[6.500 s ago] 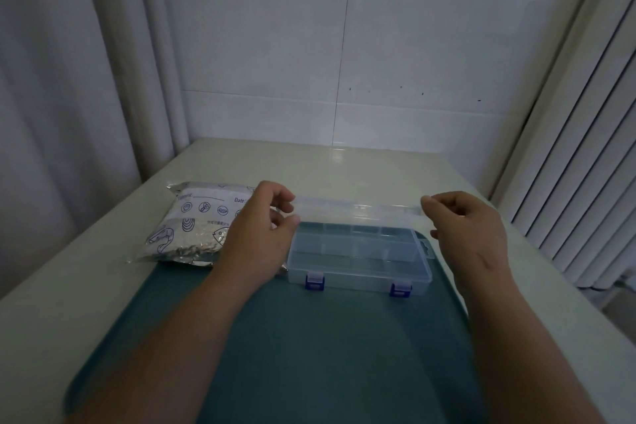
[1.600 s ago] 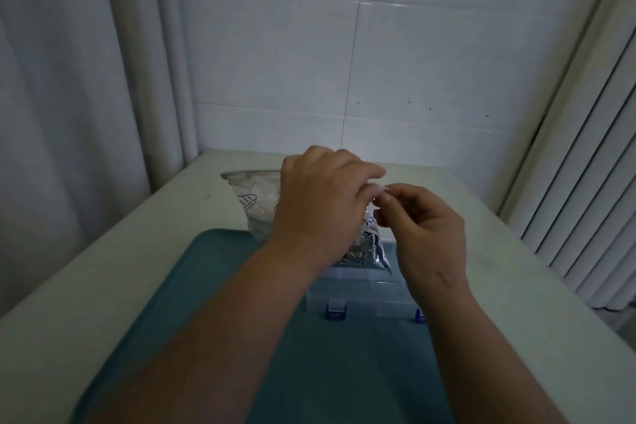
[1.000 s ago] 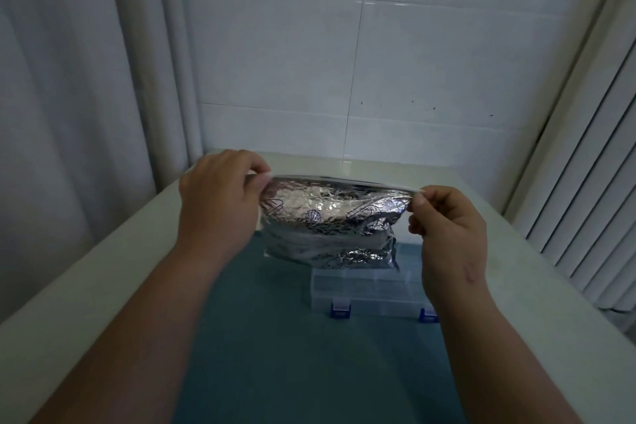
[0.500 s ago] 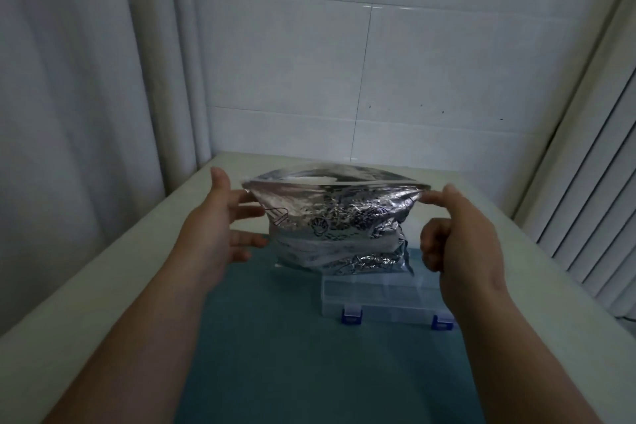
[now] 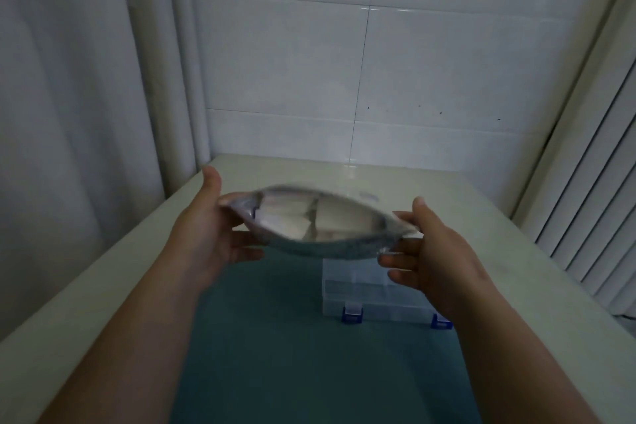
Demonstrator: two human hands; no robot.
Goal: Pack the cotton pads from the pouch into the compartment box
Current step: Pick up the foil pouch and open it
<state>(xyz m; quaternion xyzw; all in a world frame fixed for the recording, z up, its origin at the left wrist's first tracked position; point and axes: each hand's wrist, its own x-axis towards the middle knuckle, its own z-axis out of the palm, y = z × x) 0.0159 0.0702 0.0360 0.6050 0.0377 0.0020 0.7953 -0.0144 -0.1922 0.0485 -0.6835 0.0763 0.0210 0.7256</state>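
The left hand (image 5: 210, 234) and right hand (image 5: 438, 260) pinch the foil pouch (image 5: 323, 249) by its ends, cotton pads (image 5: 332, 218) showing inside. The compartment box (image 5: 371, 294) lies below.

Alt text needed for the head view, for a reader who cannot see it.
The left hand and right hand hold a silver pouch open by its ends, showing white cotton pads inside. It is above a clear compartment box with blue latches on a teal mat.
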